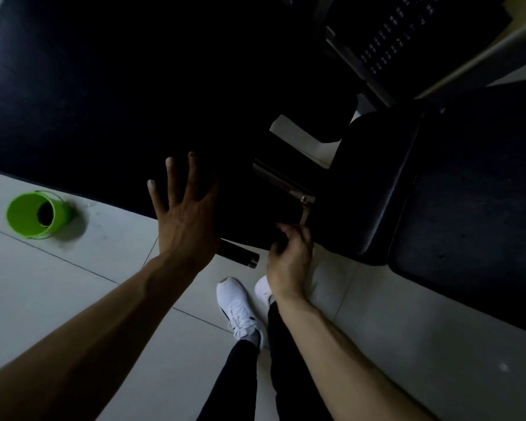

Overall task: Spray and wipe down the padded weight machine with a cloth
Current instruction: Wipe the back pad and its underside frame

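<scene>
Showing dull sheen, black seat pad point(377, 183); left hand point(186, 220) spread.

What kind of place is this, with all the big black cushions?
Most likely a gym. There are thick black pads on a machine frame, and a weight stack with rows of numbers at the top right. The green bucket on the tiled floor suggests cleaning time.
</scene>
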Demonstrator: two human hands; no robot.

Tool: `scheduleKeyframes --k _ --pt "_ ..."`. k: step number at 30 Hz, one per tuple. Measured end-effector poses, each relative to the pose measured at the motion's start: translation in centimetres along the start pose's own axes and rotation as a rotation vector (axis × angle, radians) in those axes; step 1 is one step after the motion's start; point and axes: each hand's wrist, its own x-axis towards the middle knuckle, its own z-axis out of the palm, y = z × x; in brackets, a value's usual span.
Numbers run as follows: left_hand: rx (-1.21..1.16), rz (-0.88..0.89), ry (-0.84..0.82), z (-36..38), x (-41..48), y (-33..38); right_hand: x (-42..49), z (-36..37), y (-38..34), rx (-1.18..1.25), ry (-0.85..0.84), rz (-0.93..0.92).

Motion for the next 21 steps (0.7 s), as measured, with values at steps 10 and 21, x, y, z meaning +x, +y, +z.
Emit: scheduleKeyframes --k 10,21 --pt "-0.073 -0.048 0.155 -1.4 -4.0 -5.9 -5.1 6.9 -7.7 0.101 -0.161 -0.280" --pt "-0.173 -0.268 0.144 -0.5 -7.8 -7.9 -2.7 5.0 -6.2 -0.047 -0.144 -0.309"
